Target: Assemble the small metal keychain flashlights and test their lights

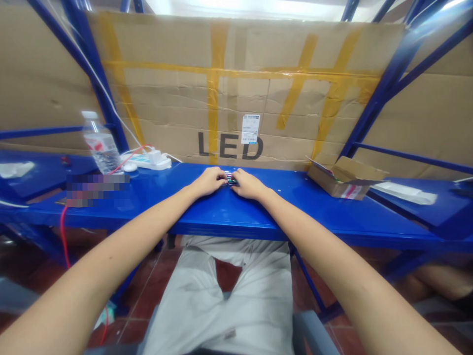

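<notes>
My left hand (211, 181) and my right hand (246, 184) face each other on the blue table (225, 212), with fingers curled. Between their fingertips lies a small cluster of thin, shiny sticks (229, 178), dark with white and green glints. Both hands grip it, one from each end. The fingers cover most of the cluster, and its exact kind is too small to make out.
To the left stand a water bottle (99, 145), a white power strip (148, 160) with plugs and a blurred-out item with a red cable (63, 236). An open cardboard box (345, 180) sits at right. A cardboard panel (177, 108) marked LED rises behind.
</notes>
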`<action>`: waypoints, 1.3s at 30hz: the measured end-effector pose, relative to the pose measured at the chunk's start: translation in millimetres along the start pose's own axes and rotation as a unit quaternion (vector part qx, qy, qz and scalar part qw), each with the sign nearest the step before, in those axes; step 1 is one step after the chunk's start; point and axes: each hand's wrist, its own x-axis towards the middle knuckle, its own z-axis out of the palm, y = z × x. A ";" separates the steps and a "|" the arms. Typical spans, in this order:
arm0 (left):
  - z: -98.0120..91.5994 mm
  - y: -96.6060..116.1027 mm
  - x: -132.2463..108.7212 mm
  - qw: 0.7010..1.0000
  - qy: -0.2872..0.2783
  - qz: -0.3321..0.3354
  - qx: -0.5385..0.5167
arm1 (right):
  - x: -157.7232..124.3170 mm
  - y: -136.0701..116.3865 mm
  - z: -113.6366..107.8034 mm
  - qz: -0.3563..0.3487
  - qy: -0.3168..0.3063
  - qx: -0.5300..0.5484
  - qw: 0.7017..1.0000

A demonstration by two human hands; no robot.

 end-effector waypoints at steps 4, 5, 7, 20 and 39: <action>-0.2 -0.4 0.4 1.000 0.005 -0.002 -0.009 | 3.1 1.9 2.0 -0.007 -0.012 0.022 1.000; -0.4 -0.4 0.4 1.000 0.007 -0.003 -0.012 | 3.6 2.8 2.1 -0.006 -0.011 0.035 0.999; -1.0 -0.3 0.2 1.000 0.011 -0.003 -0.018 | 4.0 4.8 1.9 0.002 -0.002 0.067 0.998; -1.9 -0.9 -3.4 1.000 0.005 0.008 -0.028 | 7.0 10.8 3.1 0.051 0.077 0.246 0.965; -3.1 4.2 -5.8 0.997 0.002 -0.041 -0.058 | 12.5 14.4 -8.5 0.213 0.080 0.476 0.849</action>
